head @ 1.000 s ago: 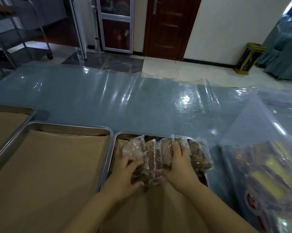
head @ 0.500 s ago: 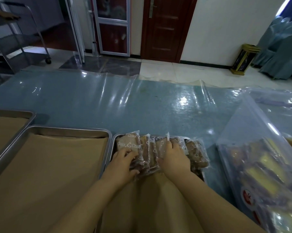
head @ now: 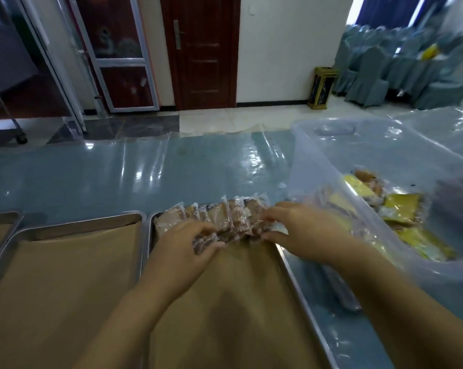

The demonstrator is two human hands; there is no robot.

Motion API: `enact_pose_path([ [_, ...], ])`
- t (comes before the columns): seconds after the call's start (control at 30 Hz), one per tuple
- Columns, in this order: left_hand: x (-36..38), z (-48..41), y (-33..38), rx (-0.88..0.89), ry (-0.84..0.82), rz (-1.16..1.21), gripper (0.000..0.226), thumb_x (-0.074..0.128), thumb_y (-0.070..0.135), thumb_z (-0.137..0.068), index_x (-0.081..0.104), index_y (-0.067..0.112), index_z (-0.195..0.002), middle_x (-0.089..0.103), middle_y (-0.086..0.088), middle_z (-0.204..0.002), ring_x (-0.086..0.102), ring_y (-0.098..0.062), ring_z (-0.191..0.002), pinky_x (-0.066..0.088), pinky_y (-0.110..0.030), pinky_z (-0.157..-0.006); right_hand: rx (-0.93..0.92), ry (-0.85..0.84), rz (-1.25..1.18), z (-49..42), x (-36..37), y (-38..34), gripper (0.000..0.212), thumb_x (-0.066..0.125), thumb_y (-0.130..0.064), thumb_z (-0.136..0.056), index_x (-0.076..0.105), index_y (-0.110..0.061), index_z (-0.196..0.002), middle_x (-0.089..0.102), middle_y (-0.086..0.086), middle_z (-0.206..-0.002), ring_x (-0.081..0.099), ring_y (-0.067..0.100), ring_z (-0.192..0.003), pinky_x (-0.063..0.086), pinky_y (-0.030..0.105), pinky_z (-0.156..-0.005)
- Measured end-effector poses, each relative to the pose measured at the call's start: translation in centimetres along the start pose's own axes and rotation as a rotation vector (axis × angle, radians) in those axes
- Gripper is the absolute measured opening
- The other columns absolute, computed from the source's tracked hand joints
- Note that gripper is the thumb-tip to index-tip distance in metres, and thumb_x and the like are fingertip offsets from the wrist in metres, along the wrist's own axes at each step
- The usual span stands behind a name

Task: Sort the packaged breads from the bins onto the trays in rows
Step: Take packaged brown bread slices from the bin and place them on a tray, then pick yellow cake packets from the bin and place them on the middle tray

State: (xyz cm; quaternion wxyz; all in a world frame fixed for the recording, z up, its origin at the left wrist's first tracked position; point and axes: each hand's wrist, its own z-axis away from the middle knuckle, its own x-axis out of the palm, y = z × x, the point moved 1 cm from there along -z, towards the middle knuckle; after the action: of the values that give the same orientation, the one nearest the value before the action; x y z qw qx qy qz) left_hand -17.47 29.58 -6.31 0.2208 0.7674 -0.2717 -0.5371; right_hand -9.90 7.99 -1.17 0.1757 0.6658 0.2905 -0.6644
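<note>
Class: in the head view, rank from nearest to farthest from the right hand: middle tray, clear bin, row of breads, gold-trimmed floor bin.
1. row of breads: held by the right hand.
2. clear bin: just to its right.
3. middle tray: to the left, farther off.
4. gold-trimmed floor bin: by the far wall.

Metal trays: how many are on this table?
3. The right tray holds the packaged breads; the middle tray lies beside it; the left tray is cut off at the picture's edge. More may lie out of view.
</note>
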Motion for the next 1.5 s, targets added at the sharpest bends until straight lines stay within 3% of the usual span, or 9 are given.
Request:
enact_pose_path([
  [0.3, -0.9, -1.1, 12.8, 0.314, -0.072, -0.058, 0.014, 0.063, 0.048, -0.081, 0.064, 0.035, -0.087, 0.061, 0.022, -0.081, 0.057, 0.002, -0.081, 0.048, -0.020, -0.068, 0.091, 0.151, 0.021, 9.3, -8.3, 5.0, 0.035, 0.055, -0.048, -0.087, 0.057, -0.033, -0.118, 0.062, -0.012, -0.108, 0.050, 0.004, -0.088, 0.043, 0.023, -0.076],
  [0.43, 0.7, -3.2, 17.3, 0.402, -0.106, -0.082, 0.025, 0.058, 0.050, -0.077, 0.066, 0.029, -0.088, 0.062, 0.020, -0.080, 0.057, 0.002, -0.080, 0.046, -0.012, -0.067, 0.179, 0.162, -0.013, 11.8, -10.5, 10.2, 0.036, 0.056, -0.052, -0.081, 0.061, -0.033, -0.110, 0.064, -0.012, -0.103, 0.057, 0.009, -0.093, 0.049, 0.033, -0.080],
  [0.5, 2.1, -4.5, 19.3, 0.427, -0.117, -0.111, 0.023, 0.059, 0.049, -0.079, 0.067, 0.028, -0.088, 0.063, 0.018, -0.080, 0.057, 0.003, -0.075, 0.044, -0.012, -0.065, 0.205, 0.127, 0.004, 12.6, -11.3, 13.5, 0.035, 0.059, -0.050, -0.081, 0.061, -0.032, -0.112, 0.064, -0.012, -0.102, 0.059, 0.010, -0.092, 0.050, 0.035, -0.079],
  [0.63, 6.4, -7.6, 23.2, 0.445, -0.167, -0.167, 0.024, 0.059, 0.049, -0.083, 0.066, 0.028, -0.091, 0.063, 0.015, -0.084, 0.059, -0.004, -0.078, 0.050, -0.026, -0.065, 0.235, -0.024, 0.068, 13.0, -11.7, 20.6, 0.037, 0.059, -0.053, -0.082, 0.054, -0.037, -0.115, 0.060, -0.017, -0.104, 0.057, 0.007, -0.092, 0.049, 0.031, -0.079],
  [0.77, 12.3, -11.3, 26.1, 0.383, -0.330, -0.331, 0.026, 0.056, 0.050, -0.084, 0.060, 0.031, -0.102, 0.060, 0.015, -0.095, 0.056, -0.007, -0.088, 0.051, -0.035, -0.074, 0.167, -0.181, 0.145, 11.4, -10.8, 26.6, 0.041, 0.058, -0.055, -0.082, 0.050, -0.038, -0.119, 0.058, -0.015, -0.107, 0.052, 0.008, -0.090, 0.045, 0.028, -0.077],
  [1.0, 21.7, -16.5, 27.2, 0.279, -0.880, -0.696, 0.041, 0.063, 0.036, -0.084, 0.051, 0.025, -0.122, 0.056, 0.000, -0.115, 0.054, -0.021, -0.103, 0.048, -0.039, -0.084, 0.020, -0.449, 0.183, 7.2, -7.8, 31.8, 0.053, 0.069, -0.043, -0.079, 0.049, -0.028, -0.127, 0.059, -0.006, -0.118, 0.055, 0.016, -0.102, 0.042, 0.027, -0.077],
  [1.2, 27.2, -18.2, 26.0, 0.262, -1.155, -0.944, 0.069, 0.075, 0.028, -0.077, 0.039, 0.013, -0.133, 0.050, -0.008, -0.127, 0.051, -0.028, -0.111, 0.045, -0.038, -0.085, -0.002, -0.488, 0.341, 5.1, -5.6, 34.5, 0.053, 0.070, -0.036, -0.082, 0.048, -0.023, -0.128, 0.056, 0.001, -0.123, 0.054, 0.023, -0.109, 0.038, 0.028, -0.072],
  [1.37, 30.4, -18.0, 24.9, 0.367, -1.265, -1.010, 0.095, 0.078, 0.030, -0.073, 0.020, 0.010, -0.146, 0.034, -0.010, -0.142, 0.045, -0.033, -0.121, 0.046, -0.043, -0.093, 0.054, -0.494, 0.405, 4.6, -4.1, 36.0, 0.050, 0.064, -0.033, -0.086, 0.043, -0.016, -0.128, 0.056, 0.005, -0.117, 0.058, 0.027, -0.102, 0.041, 0.033, -0.066],
  [1.5, 31.5, -17.4, 24.1, 0.450, -1.227, -1.029, 0.088, 0.078, 0.033, -0.072, 0.029, 0.010, -0.141, 0.035, -0.007, -0.142, 0.038, -0.033, -0.118, 0.048, -0.044, -0.087, -0.004, -0.430, 0.480, 2.9, -3.8, 36.5, 0.037, 0.058, -0.034, -0.090, 0.051, -0.017, -0.122, 0.054, 0.004, -0.118, 0.054, 0.026, -0.106, 0.040, 0.034, -0.067],
])
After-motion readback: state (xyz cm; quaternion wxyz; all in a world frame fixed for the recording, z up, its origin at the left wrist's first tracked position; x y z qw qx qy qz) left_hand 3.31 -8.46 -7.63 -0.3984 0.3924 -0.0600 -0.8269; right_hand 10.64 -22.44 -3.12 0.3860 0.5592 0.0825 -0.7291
